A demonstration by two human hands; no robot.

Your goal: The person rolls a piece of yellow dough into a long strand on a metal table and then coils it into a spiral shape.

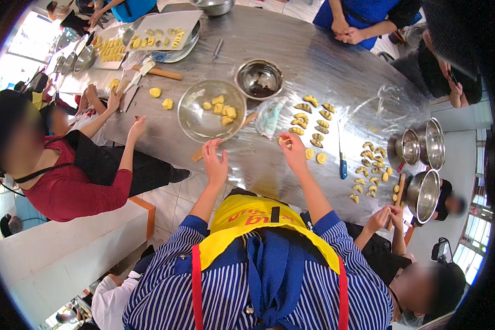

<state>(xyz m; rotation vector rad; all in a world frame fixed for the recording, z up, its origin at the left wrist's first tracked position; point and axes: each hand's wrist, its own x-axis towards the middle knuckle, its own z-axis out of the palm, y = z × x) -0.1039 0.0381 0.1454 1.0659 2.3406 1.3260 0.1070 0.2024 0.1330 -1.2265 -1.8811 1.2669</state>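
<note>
My left hand (215, 161) is apart from anything, fingers spread, just below a large steel bowl (188, 123) that holds several yellow dough lumps (218, 108). In my right hand (293, 152) is a small yellow dough piece (285, 142), partly hidden by the fingers. Two round spiral dough pieces (321, 158) lie just right of that hand. Beyond them are rows of striped, filled dough pieces (322, 123). A smaller steel bowl (239, 78) with dark filling stands behind the large one. A wooden rolling pin (197, 156) lies partly beneath the large bowl.
A crumpled cloth (270, 117) lies between my hands and the bowls. A blue-handled knife (343, 167) rests on the steel table (247, 165) at right, near more shaped dough and steel bowls (429, 198). Co-workers' hands are at left (137, 128) and right (377, 220). A tray (165, 22) stands back left.
</note>
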